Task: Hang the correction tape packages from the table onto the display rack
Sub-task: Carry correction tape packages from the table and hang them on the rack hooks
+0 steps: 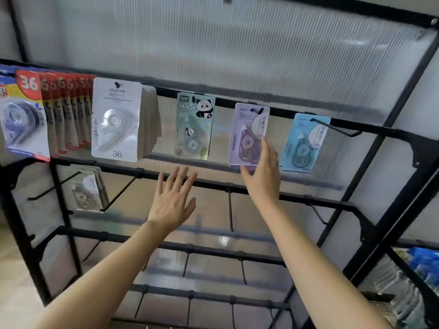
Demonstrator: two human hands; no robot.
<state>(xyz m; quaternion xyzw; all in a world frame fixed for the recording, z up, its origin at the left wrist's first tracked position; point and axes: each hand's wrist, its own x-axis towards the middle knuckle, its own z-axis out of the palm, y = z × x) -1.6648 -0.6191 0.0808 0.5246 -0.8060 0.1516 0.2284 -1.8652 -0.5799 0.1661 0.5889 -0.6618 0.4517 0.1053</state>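
Observation:
On the top bar of the black display rack (297, 115) hang correction tape packages: a red and blue row (23, 115) at left, a white stack (116, 119), a green panda package (194, 125), a purple package (247, 131) and a blue package (303, 143). My right hand (263, 172) is raised with straight fingers, its fingertips at the purple package's lower right. My left hand (172, 198) is spread flat and holds nothing, below the panda package. The table is out of view.
A second row holds a pale package (84, 188) on a hook at left, beside several bare hooks (230, 210). Lower bars carry more bare hooks. A wire basket with blue goods (418, 281) stands at the lower right. A ribbed translucent panel backs the rack.

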